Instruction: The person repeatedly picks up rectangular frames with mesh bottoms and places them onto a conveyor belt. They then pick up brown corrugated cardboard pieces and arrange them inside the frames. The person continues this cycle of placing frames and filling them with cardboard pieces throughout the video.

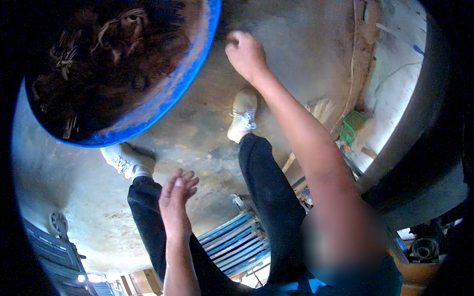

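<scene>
A large round blue-rimmed tub (183, 91) fills the upper left. Inside lies dark brown material (118, 42) with tangled, stringy strands; its kind is too dark to tell. My right hand (245, 54) reaches out past the tub's right rim, apart from it. Its fingers are curled in, and whatever they may hold is hidden. Below the tub, over my left thigh, my left hand (178, 197) hangs in the air with its fingers apart and nothing in them.
My white shoes (243, 111) stand on a worn concrete floor (197, 143). Beneath me is a seat of blue slats (234, 241). A green plastic basket (352, 126) sits by the right wall. At lower left are dark slats with a small wheel (58, 224).
</scene>
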The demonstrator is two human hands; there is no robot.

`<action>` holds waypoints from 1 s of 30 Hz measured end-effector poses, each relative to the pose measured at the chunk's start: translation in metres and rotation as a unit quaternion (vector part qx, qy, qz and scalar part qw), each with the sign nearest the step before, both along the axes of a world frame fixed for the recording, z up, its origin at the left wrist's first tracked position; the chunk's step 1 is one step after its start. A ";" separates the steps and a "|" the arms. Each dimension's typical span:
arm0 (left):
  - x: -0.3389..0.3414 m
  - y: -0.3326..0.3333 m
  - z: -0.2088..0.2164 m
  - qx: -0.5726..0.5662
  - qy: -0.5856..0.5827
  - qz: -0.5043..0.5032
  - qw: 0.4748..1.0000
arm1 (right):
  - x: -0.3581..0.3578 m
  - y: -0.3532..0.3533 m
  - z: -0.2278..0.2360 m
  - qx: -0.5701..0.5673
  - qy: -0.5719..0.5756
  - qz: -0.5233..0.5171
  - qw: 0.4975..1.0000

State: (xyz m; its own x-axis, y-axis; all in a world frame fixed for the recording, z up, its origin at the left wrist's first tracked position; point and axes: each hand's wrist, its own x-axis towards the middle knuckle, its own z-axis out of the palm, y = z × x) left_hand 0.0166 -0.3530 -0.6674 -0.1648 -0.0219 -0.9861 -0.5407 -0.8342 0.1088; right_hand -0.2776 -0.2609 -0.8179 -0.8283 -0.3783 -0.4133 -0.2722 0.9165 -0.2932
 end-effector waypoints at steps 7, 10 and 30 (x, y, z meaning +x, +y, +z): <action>0.013 -0.023 -0.001 -0.021 -0.019 0.045 0.999 | 0.048 -0.004 -0.105 -0.137 -0.050 0.056 0.988; 0.016 -0.030 -0.001 0.001 -0.019 0.048 0.999 | 0.080 0.007 -0.129 -0.185 -0.069 -0.002 0.980; 0.019 -0.082 0.020 -0.032 0.071 0.227 0.971 | 0.148 -0.115 0.080 0.181 -0.142 0.446 0.865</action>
